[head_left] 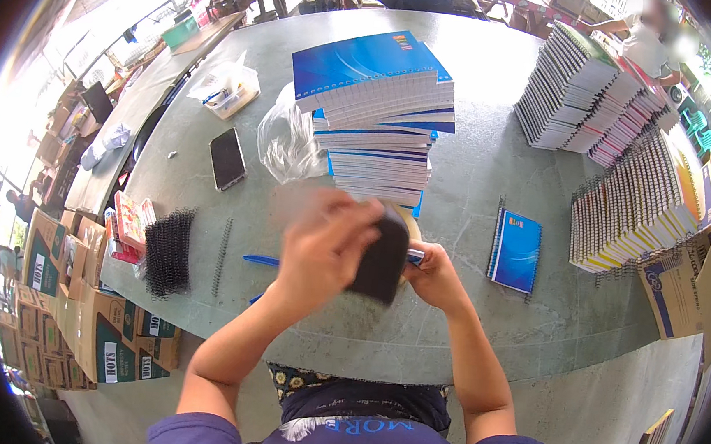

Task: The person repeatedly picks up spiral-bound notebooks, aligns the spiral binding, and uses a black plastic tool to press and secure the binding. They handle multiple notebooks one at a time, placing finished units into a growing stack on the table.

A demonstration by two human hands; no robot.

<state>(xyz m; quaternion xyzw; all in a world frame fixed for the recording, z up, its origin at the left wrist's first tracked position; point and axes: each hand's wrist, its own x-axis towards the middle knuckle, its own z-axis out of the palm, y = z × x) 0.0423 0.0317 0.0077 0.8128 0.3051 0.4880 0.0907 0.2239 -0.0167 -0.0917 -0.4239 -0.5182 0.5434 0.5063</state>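
**Grey work table with stacked notebooks, both hands on a dark object**

A wide grey-green table (496, 92) fills the view, set in a cluttered workshop with cardboard boxes (77, 318) piled at the person's left.

Just above the table's near edge, both hands meet around a black object (382, 261), flat and dark, held tilted; motion blur hides what kind of thing it is. The left hand (325, 245) is curled over its left side and top, fingers clasped on it. The right hand (434, 277) grips it from the right, fingers closed, with a small blue and white piece showing between the hand and the object.

Directly behind the hands rises a tall stack of blue-covered notebooks (379, 116), its top ones skewed. Beside it on the left lies a crumpled clear plastic bag (283, 143), then a dark phone (227, 159) lying flat. A blue pen (260, 260) rests on the table just left of the left wrist. Further left are a loose black binding coil (222, 256) and a bundle of black coils (168, 250) near the table's edge.

To the right of the hands a single blue spiral notebook (515, 250) lies apart. Beyond it, leaning rows of spiral-bound notebooks (637, 205) and another fanned pile (579, 89) occupy the far right. A second person (650, 40) stands at the far corner.
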